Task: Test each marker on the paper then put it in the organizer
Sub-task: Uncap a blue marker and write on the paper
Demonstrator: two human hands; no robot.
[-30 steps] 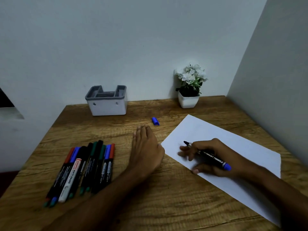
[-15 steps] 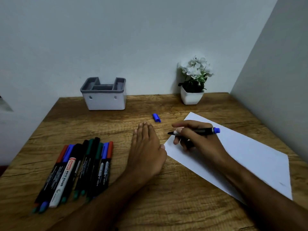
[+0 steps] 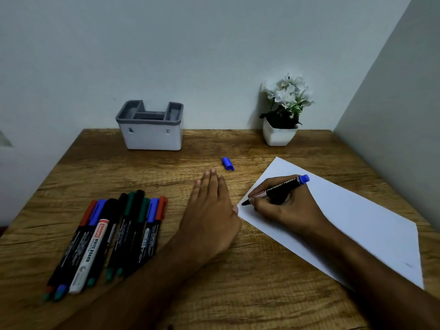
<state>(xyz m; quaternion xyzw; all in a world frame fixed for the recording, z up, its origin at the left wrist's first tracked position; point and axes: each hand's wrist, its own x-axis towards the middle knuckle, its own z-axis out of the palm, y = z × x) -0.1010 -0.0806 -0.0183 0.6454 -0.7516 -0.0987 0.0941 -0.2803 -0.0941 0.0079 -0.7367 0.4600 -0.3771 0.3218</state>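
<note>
My right hand (image 3: 288, 208) grips an uncapped black marker with a blue end (image 3: 282, 187); its tip touches the near left corner of the white paper (image 3: 357, 220). My left hand (image 3: 209, 210) lies flat on the wooden table, fingers straight, its thumb at the paper's left corner. The marker's blue cap (image 3: 228, 163) lies loose on the table beyond my left hand. Several capped markers (image 3: 114, 236) lie side by side at the left. A white organizer with a grey rim (image 3: 151, 129) stands at the back against the wall.
A small white pot with white flowers (image 3: 282, 115) stands at the back right. Walls close the table (image 3: 238, 294) at the back and right. The table's left edge runs diagonally past the markers.
My right hand has turned the marker from held level above the paper to tip down on the paper's left corner. The left hand has stayed flat.
</note>
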